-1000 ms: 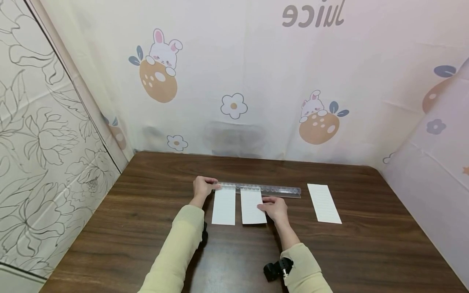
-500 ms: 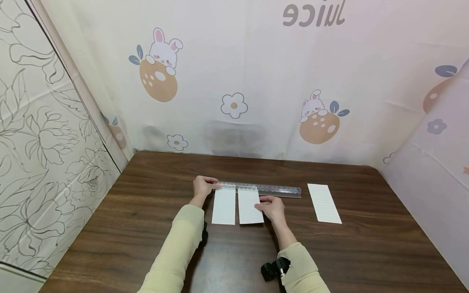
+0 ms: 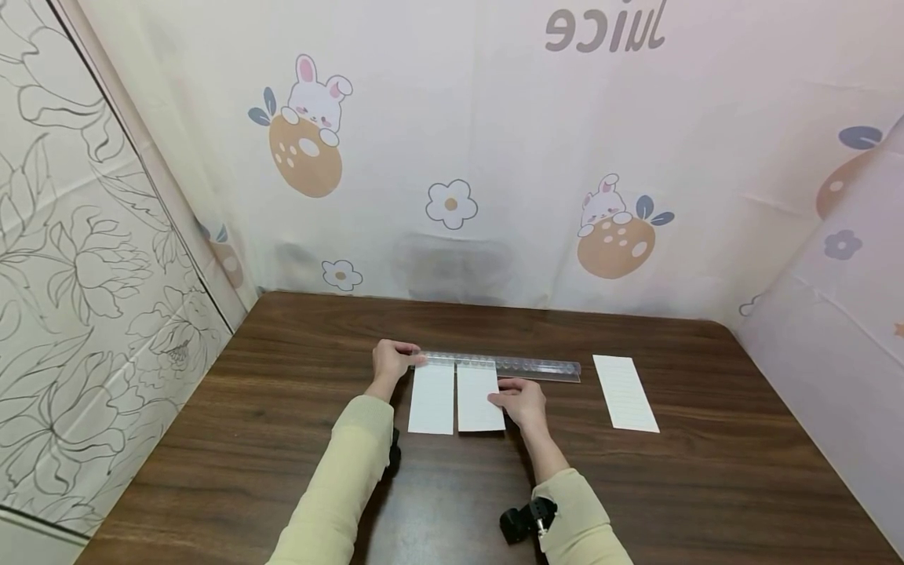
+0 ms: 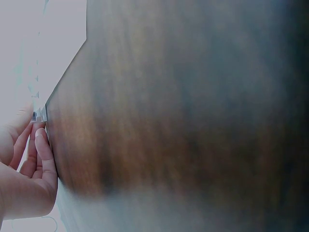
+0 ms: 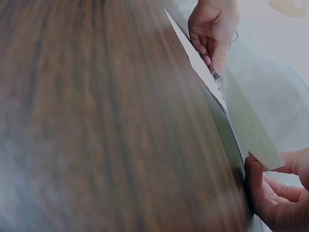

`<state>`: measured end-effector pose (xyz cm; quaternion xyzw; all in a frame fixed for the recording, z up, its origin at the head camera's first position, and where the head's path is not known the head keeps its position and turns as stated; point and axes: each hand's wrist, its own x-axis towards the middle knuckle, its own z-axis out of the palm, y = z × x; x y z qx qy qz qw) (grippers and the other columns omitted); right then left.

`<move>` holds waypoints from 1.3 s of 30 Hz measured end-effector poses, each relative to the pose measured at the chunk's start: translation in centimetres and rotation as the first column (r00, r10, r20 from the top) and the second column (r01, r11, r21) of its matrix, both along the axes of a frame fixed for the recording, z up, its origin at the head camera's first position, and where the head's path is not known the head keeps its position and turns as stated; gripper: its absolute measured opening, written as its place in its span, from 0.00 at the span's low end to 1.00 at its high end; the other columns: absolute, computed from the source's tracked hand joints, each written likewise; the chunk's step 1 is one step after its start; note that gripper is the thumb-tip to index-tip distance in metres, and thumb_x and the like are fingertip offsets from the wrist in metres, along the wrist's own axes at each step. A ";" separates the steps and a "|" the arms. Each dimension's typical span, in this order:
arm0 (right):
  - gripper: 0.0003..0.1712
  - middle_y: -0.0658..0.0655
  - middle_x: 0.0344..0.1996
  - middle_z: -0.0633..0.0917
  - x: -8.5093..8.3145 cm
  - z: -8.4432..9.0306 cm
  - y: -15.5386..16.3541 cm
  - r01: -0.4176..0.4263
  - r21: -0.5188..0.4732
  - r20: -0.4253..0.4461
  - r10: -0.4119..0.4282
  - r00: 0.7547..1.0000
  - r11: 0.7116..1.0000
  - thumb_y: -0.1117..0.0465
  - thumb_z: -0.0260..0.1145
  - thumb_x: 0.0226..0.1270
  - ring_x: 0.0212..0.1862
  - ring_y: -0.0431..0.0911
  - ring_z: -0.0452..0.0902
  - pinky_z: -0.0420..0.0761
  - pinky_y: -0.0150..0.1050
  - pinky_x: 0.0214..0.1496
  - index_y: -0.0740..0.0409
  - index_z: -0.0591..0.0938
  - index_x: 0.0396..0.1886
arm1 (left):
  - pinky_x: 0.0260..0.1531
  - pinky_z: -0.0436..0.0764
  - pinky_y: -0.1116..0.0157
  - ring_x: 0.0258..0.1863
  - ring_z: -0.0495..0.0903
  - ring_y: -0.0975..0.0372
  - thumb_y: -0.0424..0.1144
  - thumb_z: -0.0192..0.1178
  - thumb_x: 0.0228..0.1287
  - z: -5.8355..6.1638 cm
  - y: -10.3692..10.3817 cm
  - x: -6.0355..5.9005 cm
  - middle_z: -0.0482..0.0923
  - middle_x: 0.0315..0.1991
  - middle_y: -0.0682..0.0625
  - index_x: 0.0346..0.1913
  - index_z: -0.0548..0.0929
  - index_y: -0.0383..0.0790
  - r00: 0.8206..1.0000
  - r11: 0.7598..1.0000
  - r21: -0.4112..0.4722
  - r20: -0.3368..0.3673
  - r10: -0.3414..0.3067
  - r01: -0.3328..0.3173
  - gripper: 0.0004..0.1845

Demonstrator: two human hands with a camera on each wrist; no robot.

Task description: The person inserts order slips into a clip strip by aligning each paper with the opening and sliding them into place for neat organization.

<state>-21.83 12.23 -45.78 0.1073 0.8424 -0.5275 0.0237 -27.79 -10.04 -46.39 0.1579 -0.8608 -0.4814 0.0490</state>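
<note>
1. Your left hand point(image 3: 392, 361) is at the left end of the clear strip point(image 3: 540, 368); its fingers grasp that end, with the thumb on top and fingertips underneath in the left wrist view.
2. Your right hand point(image 3: 523, 402) has its fingers pinching the middle paper point(image 3: 479, 396) by its right edge, toward the near corner.
3. That middle paper slants: its near end is lifted off the table point(image 3: 706, 486), with a dark shadow beneath, while its far end overlaps the strip. You cannot tell from these views how firmly the two are joined.
4. The left paper point(image 3: 432, 399) lies just beside the middle one, a narrow gap between them, its far end also overlapping the strip near your left thumb.
5. The strip runs crosswise beyond both papers, its right part reaching past the middle one.
6. The right paper point(image 3: 626, 392), faintly lined, lies flat and slightly askew on the table, apart from the strip's right end.
7. Behind the table hangs a pale curtain point(image 3: 452, 118) printed with rabbits and flowers.
</note>
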 end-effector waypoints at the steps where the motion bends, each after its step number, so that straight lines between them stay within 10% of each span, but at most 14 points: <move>1: 0.16 0.60 0.24 0.83 0.0 0.0 0.0 -0.003 -0.002 -0.001 0.003 1.000 1.000 0.68 0.69 0.45 0.25 0.43 0.77 0.75 0.36 0.28 0.71 0.81 0.37 | 0.29 0.74 0.64 0.30 0.76 0.59 0.40 0.73 0.37 0.0 0.0 0.0 0.81 0.27 0.50 0.25 0.87 0.41 1.000 1.000 0.001 0.001 0.001 -0.001 0.09; 39: 0.16 0.62 0.26 0.83 0.1 0.3 -0.5 0.000 0.022 -0.011 0.000 1.000 1.000 0.68 0.70 0.46 0.29 0.47 0.79 0.76 0.39 0.32 0.70 0.81 0.37 | 0.27 0.73 0.64 0.29 0.75 0.59 0.39 0.74 0.36 0.0 0.0 0.1 0.81 0.26 0.50 0.25 0.87 0.41 1.000 1.000 0.024 0.009 0.003 -0.003 0.09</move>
